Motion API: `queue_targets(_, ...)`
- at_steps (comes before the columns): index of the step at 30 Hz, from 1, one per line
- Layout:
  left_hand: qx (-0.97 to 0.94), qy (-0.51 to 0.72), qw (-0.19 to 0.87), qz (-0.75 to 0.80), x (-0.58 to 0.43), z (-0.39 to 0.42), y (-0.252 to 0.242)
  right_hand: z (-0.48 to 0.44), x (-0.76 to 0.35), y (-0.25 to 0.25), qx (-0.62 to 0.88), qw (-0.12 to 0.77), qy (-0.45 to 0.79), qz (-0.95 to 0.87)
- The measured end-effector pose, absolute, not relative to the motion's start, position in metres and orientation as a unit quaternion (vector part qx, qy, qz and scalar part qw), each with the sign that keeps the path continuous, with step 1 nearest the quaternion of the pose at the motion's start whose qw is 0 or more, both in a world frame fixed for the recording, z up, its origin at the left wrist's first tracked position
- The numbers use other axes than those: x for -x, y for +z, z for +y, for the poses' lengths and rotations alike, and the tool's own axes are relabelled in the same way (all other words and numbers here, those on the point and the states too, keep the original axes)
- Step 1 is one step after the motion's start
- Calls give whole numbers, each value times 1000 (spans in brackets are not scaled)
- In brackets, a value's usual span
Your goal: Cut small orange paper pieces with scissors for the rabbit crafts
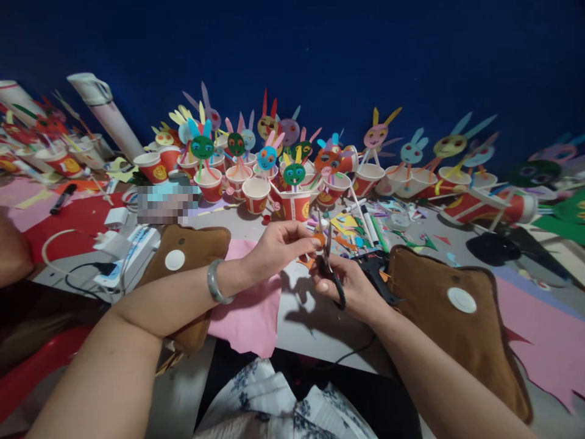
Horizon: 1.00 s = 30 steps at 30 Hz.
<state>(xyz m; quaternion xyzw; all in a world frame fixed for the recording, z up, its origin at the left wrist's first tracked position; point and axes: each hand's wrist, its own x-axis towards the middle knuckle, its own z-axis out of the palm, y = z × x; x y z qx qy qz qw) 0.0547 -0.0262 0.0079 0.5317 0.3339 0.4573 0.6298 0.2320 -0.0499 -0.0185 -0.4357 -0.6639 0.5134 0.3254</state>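
Dark blue covers the wall (311, 49) behind a pale grey counter (338, 346), which spreads across the view. At the far left, another person's arm (13, 253) is cut off by the edge, beside red paper (43, 228) with a black marker (63, 199) at its upper side. A white power strip (130, 259) with plugged-in adapters follows; just behind it a pixelated patch (167, 204) cannot be made out. A brown pouch (201, 244) lies partly under the left forearm, and pink paper (249, 317) partly under the wrist.

Mid-view, before rows of paper cups (256, 194) with rabbit-eared paper faces (266, 158), the left hand's (286, 247) grip pinches a small orange piece (320, 238), its outline largely covered by fingertips and blades. The right hand's (345, 286) grip is wrapped around the scissors (326, 259), blades upward beside the piece; whether they touch it I cannot tell.

Beyond lie heaped scraps (345, 224), a black glue gun (377, 274) partly hidden by the right hand, and a second brown pouch (439, 341). Rightmost, green paper (571, 213) runs out of view, and the cups there blur.
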Motion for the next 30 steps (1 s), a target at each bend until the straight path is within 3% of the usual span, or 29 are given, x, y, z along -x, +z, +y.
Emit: queue_targets(30,-523,462,649,304,-55,-25,6,-48,-235,-24,429,335,508,-668)
